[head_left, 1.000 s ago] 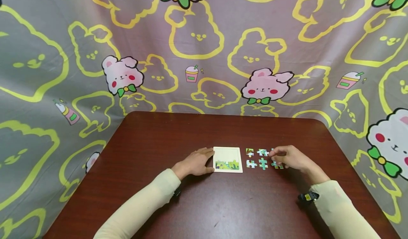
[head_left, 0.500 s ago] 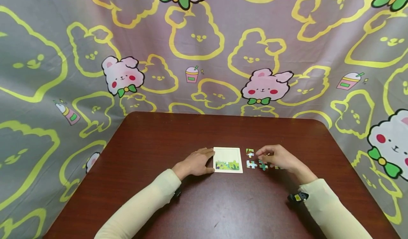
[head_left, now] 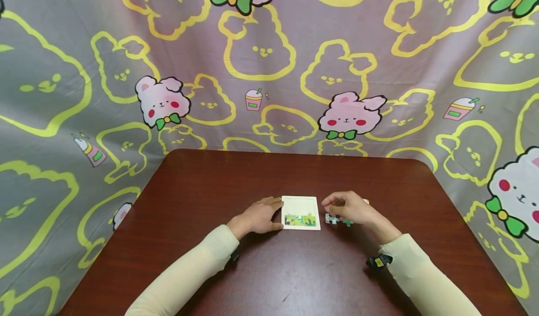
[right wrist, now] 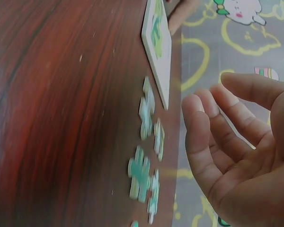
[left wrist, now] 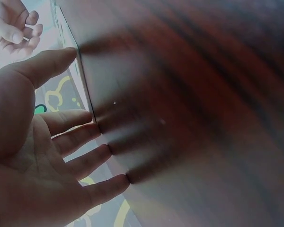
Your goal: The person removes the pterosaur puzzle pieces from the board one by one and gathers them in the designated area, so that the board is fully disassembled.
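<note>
Just right of the puzzle tray (head_left: 299, 204), jigsaw pieces (head_left: 331, 219) lay below the nearer right hand (head_left: 353, 208), fingers loosely bent, empty; the left hand (head_left: 258, 214), fingers straight, touched the tray's left edge.

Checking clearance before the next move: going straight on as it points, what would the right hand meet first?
Probably the right edge of the puzzle tray; the right hand looks raised, though, and depth is unclear, so it might pass over instead.

Puzzle tray (head_left: 300, 207) on the table (head_left: 269, 173), loose pieces (head_left: 331, 219) to its right, curtain (head_left: 198, 54) behind.
</note>
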`<action>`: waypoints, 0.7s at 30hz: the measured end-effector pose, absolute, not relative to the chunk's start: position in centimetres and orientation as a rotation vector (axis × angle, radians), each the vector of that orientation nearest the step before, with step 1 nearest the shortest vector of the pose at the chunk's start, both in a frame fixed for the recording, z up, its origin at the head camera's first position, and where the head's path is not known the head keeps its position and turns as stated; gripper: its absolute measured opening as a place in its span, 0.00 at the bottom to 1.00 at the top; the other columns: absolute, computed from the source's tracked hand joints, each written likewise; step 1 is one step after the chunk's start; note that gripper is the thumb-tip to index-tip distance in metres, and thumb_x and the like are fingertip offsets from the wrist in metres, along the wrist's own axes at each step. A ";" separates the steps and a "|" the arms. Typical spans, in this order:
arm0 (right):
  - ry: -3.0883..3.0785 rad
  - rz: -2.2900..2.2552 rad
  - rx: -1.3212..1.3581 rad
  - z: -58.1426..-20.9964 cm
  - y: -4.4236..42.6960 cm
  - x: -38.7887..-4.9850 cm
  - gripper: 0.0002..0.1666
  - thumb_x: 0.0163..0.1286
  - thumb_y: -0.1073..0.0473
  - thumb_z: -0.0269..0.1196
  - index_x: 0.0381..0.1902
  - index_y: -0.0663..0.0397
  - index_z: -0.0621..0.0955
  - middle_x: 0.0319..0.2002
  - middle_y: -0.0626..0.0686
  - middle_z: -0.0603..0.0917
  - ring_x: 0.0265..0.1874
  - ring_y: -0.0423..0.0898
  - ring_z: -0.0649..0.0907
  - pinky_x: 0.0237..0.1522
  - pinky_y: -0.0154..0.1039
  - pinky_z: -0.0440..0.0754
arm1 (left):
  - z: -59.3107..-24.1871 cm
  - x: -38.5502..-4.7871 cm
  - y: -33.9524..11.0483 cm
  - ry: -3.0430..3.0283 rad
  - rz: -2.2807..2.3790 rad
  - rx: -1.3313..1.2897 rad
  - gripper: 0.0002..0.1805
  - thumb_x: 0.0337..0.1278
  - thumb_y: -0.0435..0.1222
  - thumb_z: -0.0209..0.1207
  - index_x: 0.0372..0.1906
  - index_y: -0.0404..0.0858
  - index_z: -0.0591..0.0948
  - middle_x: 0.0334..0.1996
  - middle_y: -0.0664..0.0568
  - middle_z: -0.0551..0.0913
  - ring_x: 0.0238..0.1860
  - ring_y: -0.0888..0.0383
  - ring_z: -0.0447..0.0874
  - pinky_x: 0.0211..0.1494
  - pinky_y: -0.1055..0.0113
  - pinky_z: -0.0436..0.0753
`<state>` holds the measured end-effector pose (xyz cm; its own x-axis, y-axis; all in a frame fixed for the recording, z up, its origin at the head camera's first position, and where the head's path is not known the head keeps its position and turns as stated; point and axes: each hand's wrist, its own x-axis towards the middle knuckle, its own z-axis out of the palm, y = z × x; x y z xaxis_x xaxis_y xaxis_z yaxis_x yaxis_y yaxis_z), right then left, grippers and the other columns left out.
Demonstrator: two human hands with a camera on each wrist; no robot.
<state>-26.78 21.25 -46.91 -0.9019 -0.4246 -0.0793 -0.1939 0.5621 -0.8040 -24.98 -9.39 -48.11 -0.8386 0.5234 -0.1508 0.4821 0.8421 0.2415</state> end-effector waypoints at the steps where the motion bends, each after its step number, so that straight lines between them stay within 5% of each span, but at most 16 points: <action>1: 2.531 -1.266 -0.524 -46.9 21.0 -26.7 0.13 0.67 0.61 0.66 0.47 0.61 0.85 0.38 0.58 0.87 0.31 0.53 0.84 0.28 0.47 0.85 | -48.1 -25.0 -9.4 2.808 0.287 0.776 0.40 0.63 0.53 0.62 0.75 0.39 0.65 0.77 0.46 0.63 0.78 0.44 0.59 0.75 0.46 0.67; 21: 2.494 -1.308 -0.592 -47.4 16.0 -26.6 0.11 0.67 0.64 0.65 0.46 0.61 0.85 0.37 0.57 0.88 0.26 0.50 0.83 0.23 0.40 0.82 | -47.9 -24.9 -9.2 2.811 0.284 0.744 0.40 0.62 0.53 0.63 0.75 0.40 0.66 0.77 0.47 0.63 0.78 0.45 0.59 0.75 0.47 0.67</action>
<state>-26.56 16.05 -47.42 -0.8824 -0.4687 -0.0421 -0.2319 0.5109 -0.8278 -24.92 -9.22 -47.88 -0.8478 0.5053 -0.1610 0.4628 0.8531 0.2407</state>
